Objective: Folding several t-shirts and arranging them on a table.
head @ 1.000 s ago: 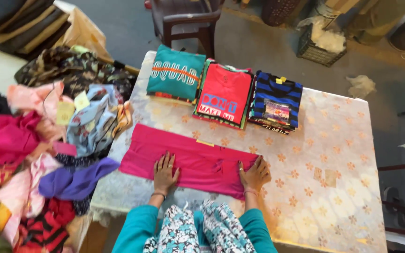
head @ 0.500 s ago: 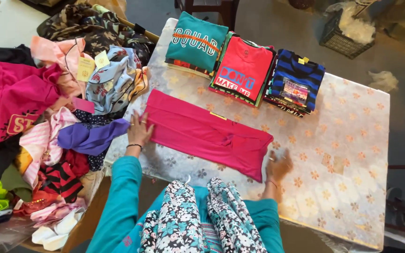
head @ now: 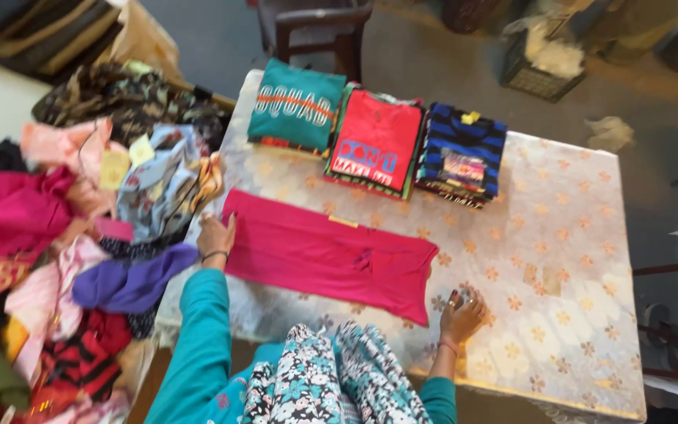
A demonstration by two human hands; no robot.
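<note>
Pink cloth runs between the two hands: the left hand lies flat, fingers spread, on the left end of the pink garment, while the right hand rests loosely curled on the floral tablecloth just off the garment's lower right corner, touching the table rather than the cloth as far as I can tell. The garment is folded into a long band whose axis crosses the table from upper left to lower right, straight in front of the person, so each hand sits at one end of it, the left one in actual contact. Beyond it, along the far edge, stand three folded stacks: a teal shirt, a red shirt and a blue striped shirt. A heap of loose clothes spills off the left side. Compared with a second ago, when both palms pressed side by side on the band's middle near edge, the hands have slid apart to its ends.
</note>
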